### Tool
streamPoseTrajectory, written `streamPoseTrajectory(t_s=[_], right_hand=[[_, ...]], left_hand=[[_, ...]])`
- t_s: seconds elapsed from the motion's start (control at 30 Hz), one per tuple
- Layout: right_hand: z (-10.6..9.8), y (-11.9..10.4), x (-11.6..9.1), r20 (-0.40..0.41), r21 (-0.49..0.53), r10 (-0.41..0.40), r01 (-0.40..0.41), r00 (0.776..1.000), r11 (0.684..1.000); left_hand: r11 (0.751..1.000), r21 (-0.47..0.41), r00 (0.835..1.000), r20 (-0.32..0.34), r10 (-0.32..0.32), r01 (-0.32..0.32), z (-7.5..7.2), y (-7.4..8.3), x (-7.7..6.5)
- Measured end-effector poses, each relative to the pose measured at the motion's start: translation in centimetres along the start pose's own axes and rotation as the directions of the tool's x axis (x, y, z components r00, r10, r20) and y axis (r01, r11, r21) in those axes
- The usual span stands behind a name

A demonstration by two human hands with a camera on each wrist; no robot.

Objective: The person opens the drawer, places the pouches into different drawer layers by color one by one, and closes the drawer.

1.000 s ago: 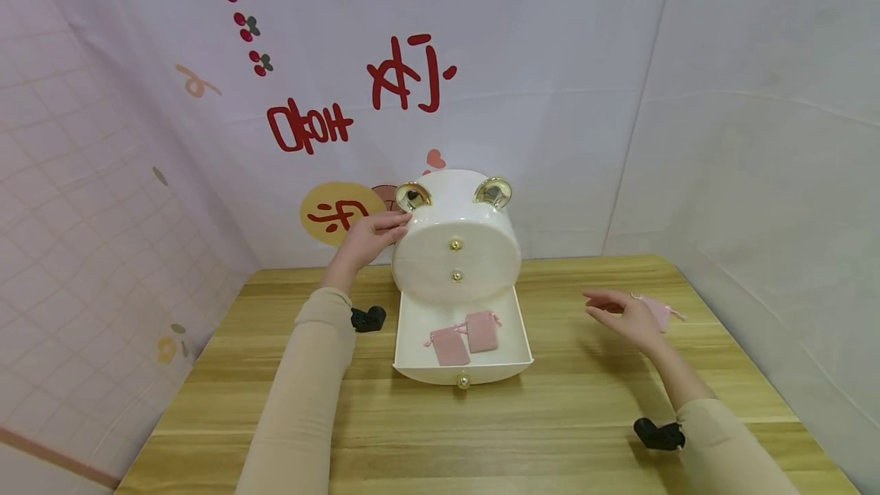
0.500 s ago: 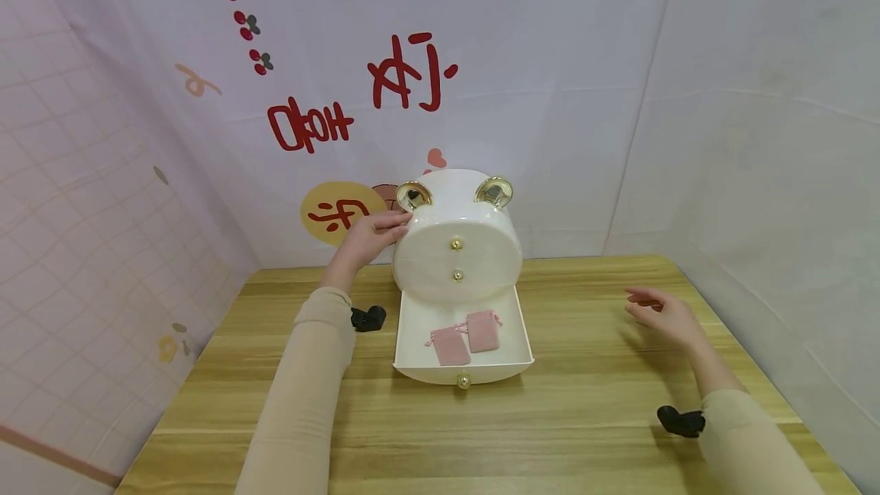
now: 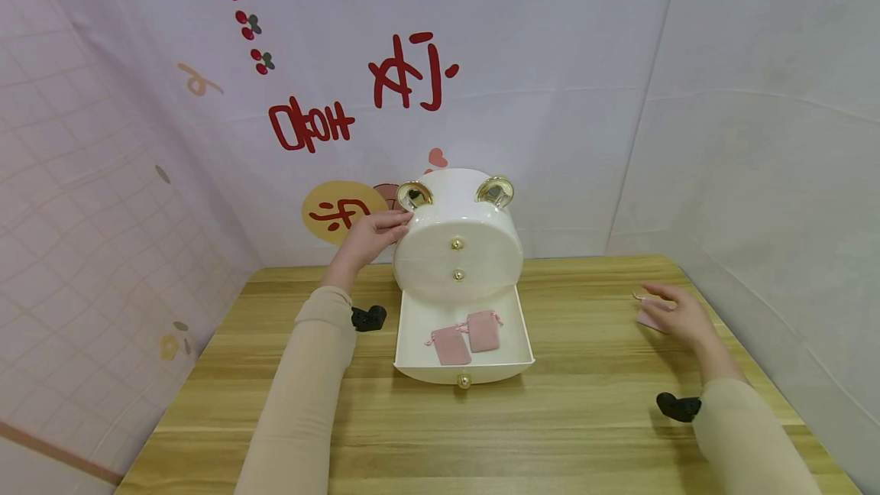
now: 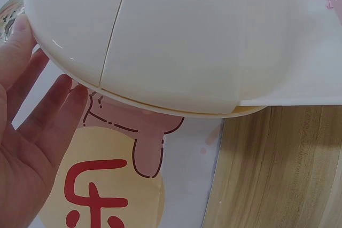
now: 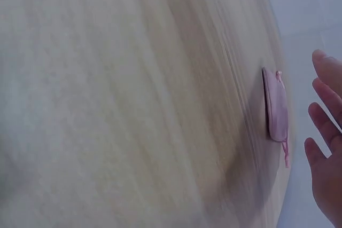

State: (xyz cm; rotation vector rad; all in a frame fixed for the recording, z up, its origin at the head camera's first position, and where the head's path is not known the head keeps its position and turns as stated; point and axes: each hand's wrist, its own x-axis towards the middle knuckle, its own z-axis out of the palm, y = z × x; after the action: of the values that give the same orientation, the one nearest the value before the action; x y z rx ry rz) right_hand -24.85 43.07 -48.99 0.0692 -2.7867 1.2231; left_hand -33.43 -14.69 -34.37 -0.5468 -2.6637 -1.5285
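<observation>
My left hand (image 3: 371, 237) rests against the left side of a white, rounded drawer box (image 3: 457, 231) with gold ears. In the left wrist view its thumb touches the box near one gold ear (image 4: 9, 18), and the straight fingers (image 4: 63, 97) lie along the curved edge. The bottom drawer (image 3: 412, 354) is pulled out, holding two pink drawstring pouches (image 3: 451, 346). At the right, my right hand (image 3: 679, 315) hovers over another pink pouch (image 5: 276, 108) lying on the table. Its fingers are spread and apart from the pouch in the right wrist view.
Everything stands on a wood-grain table (image 3: 571, 434), whose right edge runs near my right hand. A white printed cloth (image 3: 550, 136) hangs behind the box and along both sides. Black wrist devices (image 3: 677, 407) sit at both sleeves.
My right hand has moved rightward, passing over the single pouch, which now shows left of the fingers. The left hand, box and drawer stay as they were.
</observation>
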Motion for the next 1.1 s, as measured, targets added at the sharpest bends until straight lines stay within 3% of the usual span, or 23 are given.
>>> streamPoseTrajectory(t_s=[0.5,0.83,1.1], right_hand=[[-0.1,3.1,0.2,0.015,-0.084,-0.043,0.044,0.999,0.996],[0.0,3.1,-0.4,0.069,-0.138,0.049,-0.039,0.996,0.990],[1.2,3.6,-0.7,0.016,-0.119,-0.038,0.039,0.999,0.992]], left_hand=[[1.000,-0.015,1.000,0.010,-0.002,0.002,0.1,0.2,-0.1],[1.000,-0.025,1.000,0.007,-0.014,0.014,0.2,-0.1,0.0],[1.000,-0.021,1.000,0.001,-0.009,0.009,0.1,-0.2,0.0]])
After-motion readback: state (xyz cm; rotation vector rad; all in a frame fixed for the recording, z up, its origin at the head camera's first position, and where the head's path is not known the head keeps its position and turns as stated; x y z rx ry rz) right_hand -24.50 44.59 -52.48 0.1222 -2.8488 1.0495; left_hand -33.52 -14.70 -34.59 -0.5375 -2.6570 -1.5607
